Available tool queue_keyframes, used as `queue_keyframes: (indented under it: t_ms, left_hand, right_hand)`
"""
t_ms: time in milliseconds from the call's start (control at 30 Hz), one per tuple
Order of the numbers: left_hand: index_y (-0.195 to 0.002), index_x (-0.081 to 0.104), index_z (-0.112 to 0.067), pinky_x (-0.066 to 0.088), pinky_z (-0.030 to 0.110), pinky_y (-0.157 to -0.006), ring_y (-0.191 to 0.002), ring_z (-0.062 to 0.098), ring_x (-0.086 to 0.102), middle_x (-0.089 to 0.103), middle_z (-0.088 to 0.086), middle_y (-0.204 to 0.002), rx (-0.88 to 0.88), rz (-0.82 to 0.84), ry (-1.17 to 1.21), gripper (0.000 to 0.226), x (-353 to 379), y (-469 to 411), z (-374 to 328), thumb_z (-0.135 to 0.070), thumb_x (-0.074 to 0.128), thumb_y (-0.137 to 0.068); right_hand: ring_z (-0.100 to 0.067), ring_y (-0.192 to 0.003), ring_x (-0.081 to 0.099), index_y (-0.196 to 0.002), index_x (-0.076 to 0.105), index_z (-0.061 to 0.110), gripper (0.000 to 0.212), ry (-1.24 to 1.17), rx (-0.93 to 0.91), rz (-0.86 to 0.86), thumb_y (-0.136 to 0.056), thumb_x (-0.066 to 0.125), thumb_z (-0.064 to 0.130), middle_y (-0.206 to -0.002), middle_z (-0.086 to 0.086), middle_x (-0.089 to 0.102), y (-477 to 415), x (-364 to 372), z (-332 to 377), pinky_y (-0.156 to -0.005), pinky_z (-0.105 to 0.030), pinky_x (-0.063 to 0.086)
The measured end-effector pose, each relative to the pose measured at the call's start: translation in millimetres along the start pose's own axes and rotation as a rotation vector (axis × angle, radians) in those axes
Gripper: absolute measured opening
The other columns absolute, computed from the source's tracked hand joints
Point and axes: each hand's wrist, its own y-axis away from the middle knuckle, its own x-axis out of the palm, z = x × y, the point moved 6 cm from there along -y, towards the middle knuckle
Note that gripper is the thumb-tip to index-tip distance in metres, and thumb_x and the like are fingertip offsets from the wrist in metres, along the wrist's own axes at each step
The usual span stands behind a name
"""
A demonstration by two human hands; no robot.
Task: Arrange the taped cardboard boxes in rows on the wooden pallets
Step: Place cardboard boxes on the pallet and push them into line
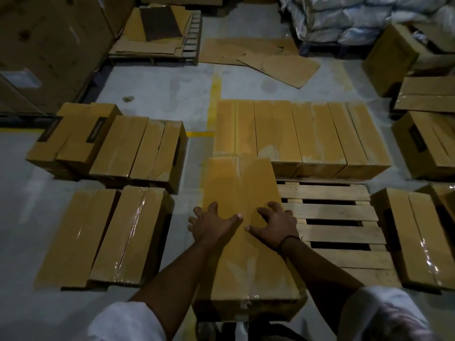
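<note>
Pressing left hand [214, 225] and right hand [275, 227] down on the taped box [242, 183], fingers spread, gripping nothing. Lying lengthwise along the wooden pallet's [339, 232] left side, reaching the row of boxes [302, 134] filling its far end. Stretching beyond the pallet: grey concrete floor [160, 94], yellow line [214, 94], flattened cardboard [270, 62]. Hiding the pallet's left edge under the box; sinking into darkness at the pallet's front.

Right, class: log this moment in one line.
step: positioning box | left hand: pressing box top | right hand: pressing box top | pallet: back row full, right slats bare
</note>
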Motion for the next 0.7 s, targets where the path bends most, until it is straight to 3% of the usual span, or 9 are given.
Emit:
queue_keyframes:
  t_ms: [367,500,700]
  left_hand:
    - [-0.155,0.035,-0.036,0.031,0.056,-0.113,-0.139,0.045,0.032,0.026,0.015,-0.157,-0.036,0.091,0.005,0.107,6.3,-68.7,-17.0,-0.092,0.057,-0.066]
    - [-0.156,0.031,-0.037,0.032,0.053,-0.112,-0.138,0.044,0.033,0.025,0.015,-0.157,-0.003,0.171,-0.023,0.107,18.6,-108.7,1.0,-0.092,0.057,-0.068]
    - [-0.155,0.027,-0.042,0.032,0.054,-0.113,-0.139,0.044,0.029,0.019,0.013,-0.157,0.036,0.210,-0.113,0.110,57.2,-166.4,32.1,-0.098,0.050,-0.063]
  right_hand:
    - [-0.034,-0.132,0.036,-0.144,0.048,0.041,0.091,0.046,0.003,0.053,-0.068,0.055,0.089,-0.158,0.005,0.028,-72.4,4.9,6.5,-0.108,-0.048,0.039]
    - [-0.034,-0.132,0.038,-0.142,0.049,0.043,0.090,0.025,0.093,0.022,-0.066,0.050,0.092,-0.155,0.007,0.030,-97.1,33.1,12.3,-0.106,-0.048,0.039]
    - [-0.033,-0.130,0.037,-0.147,0.039,0.045,0.096,0.060,0.136,0.146,-0.066,0.051,0.095,-0.152,0.001,0.026,-150.8,96.2,4.3,-0.105,-0.046,0.041]
